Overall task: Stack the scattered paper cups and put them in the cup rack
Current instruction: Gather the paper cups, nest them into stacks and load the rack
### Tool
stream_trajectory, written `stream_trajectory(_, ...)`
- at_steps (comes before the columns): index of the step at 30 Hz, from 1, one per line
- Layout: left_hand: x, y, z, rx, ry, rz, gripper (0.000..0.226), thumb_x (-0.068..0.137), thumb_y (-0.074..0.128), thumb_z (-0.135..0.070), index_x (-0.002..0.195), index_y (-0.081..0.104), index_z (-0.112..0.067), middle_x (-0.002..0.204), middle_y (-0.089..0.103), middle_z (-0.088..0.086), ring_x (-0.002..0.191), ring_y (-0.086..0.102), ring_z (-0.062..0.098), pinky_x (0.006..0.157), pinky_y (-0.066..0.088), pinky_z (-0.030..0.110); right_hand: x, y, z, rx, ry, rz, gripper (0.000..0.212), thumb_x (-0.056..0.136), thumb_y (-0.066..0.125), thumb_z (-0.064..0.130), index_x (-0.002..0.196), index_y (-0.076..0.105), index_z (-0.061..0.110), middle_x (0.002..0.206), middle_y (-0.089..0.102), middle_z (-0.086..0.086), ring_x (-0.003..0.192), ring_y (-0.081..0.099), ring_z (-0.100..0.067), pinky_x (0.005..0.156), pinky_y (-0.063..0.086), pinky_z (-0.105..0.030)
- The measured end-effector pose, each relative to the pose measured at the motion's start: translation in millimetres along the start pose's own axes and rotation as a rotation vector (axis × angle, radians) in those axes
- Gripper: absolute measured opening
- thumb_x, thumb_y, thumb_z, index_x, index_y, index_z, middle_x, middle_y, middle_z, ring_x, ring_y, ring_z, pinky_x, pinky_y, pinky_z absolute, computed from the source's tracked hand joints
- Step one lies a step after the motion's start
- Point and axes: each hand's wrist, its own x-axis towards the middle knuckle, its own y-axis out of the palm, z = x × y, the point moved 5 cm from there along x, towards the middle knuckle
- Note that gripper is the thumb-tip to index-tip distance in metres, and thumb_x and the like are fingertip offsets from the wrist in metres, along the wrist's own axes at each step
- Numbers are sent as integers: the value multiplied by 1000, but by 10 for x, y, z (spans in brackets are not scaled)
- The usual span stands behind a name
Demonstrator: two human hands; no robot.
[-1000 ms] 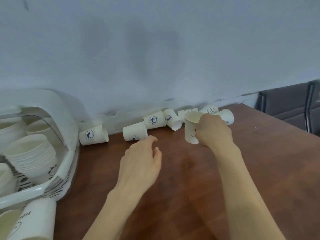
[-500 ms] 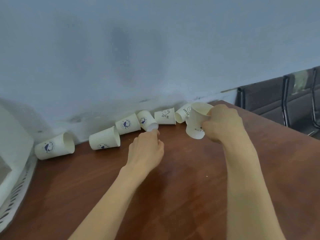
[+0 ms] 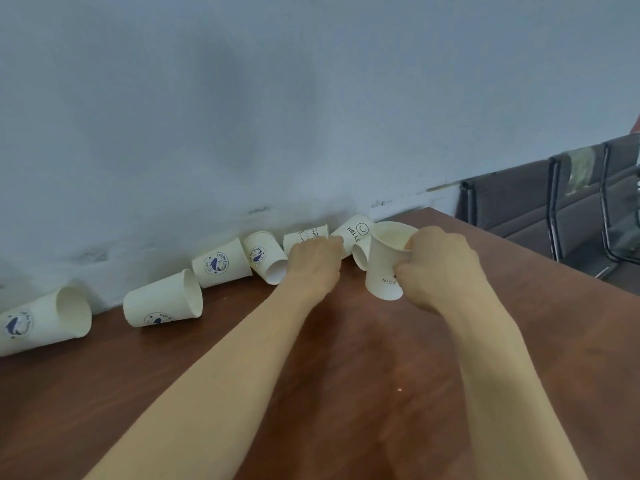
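Now gripping an upright paper cup [image 3: 384, 268] in the right hand [image 3: 438, 268], fingers curled round its side with the thumb hooked over the rim, mouth tilted slightly toward the wall, base just above the brown table [image 3: 346, 393]. Printed "NICE" near the bottom, partly covered by the fingers.

Reaching forward with the left hand [image 3: 313, 263], knuckles bent over a cup lying on its side with a line drawing [image 3: 304, 235]; fingertips hidden behind the hand, so cannot tell whether closed on that cup or only touching it.

Lying on their sides in a loose row along the foot of the pale blue wall [image 3: 277, 116], from left: a cup with a blue whale logo [image 3: 41, 320] at the picture's left edge; a second cup [image 3: 162, 299], mouth facing right, well apart from the first; a third with "Feel Be Funny" round its logo [image 3: 221, 263], just beside the second; a fourth [image 3: 265, 258], mouth toward the viewer, touching the third. Further right, beyond the left hand, a cup marked "HELLO" with a smiley [image 3: 356, 230], and another cup's rim [image 3: 360, 256] showing between it and the held cup.

Standing off the table's far right corner, dark chairs [image 3: 554, 209] with metal frames.
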Motion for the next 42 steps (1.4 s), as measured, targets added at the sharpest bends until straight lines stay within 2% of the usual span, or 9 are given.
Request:
stream_trajectory(5,135,92,-28,131,20,13,39,89,46,0,126,50,-11,113,62,7,103,61,26,69,35,32,51,-18,-31,12,-3,-28,27,84,54,12,111,55,9,94,46,-9,85,48,-32,76,47,-36)
stream_trajectory(13,66,20,62,171,-18,15,35,80,57,8,110,53,-8,105,63,6,97,63,24,66,36,31,63,-54,28,31,-69,-59,20,84,54,15,103,56,10,95,52,-10,83,48,-31,69,40,-33)
stream_trajectory(16,-31,-117,112,157,-37,-24,32,78,56,9,98,50,-15,102,63,6,94,63,24,64,35,30,60,-56,34,28,-79,-66,16,84,54,15,99,54,10,96,53,-10,84,51,-31,69,41,-34)
stream_trajectory(21,-340,-397,169,154,-32,-78,32,80,57,7,105,56,-12,102,61,5,92,61,23,63,31,30,76,-62,29,20,-86,-68,20,83,55,16,101,58,8,103,56,-12,86,53,-32,67,40,-33)
stream_trajectory(25,-707,-675,196,127,-55,-103,28,85,54,2,110,55,-12,107,60,7,96,61,27,63,29,33,43,-68,98,8,-107,-65,20,80,56,17,98,58,8,104,57,-11,87,55,-33,64,39,-32)
stream_trajectory(31,-1405,-1076,317,-7,-132,-136,20,95,42,-9,113,48,-13,107,56,7,97,59,31,64,31,35,-116,-73,322,-19,-162,-38,17,81,55,13,96,59,8,95,60,-12,89,57,-35,69,44,-34)
stream_trajectory(36,-2094,-1278,534,-173,-239,-157,8,100,36,-20,99,43,-20,94,54,-1,86,59,28,62,39,34,-335,-81,563,-21,-236,-7,19,83,54,15,100,61,11,92,59,-10,86,57,-33,65,44,-33)
stream_trajectory(39,-2443,-1341,685,-232,-328,-154,14,102,30,-29,97,41,-24,93,54,-7,86,56,25,67,43,35,-470,-62,691,-19,-281,28,17,85,53,17,100,60,12,91,57,-8,84,55,-30,58,38,-31)
stream_trajectory(42,-2683,-1385,826,-287,-391,-154,17,101,29,-35,94,42,-27,92,53,-9,87,55,22,71,45,36,-569,-69,803,-44,-339,35,15,85,53,17,97,59,12,92,58,-8,81,55,-29,59,42,-33)
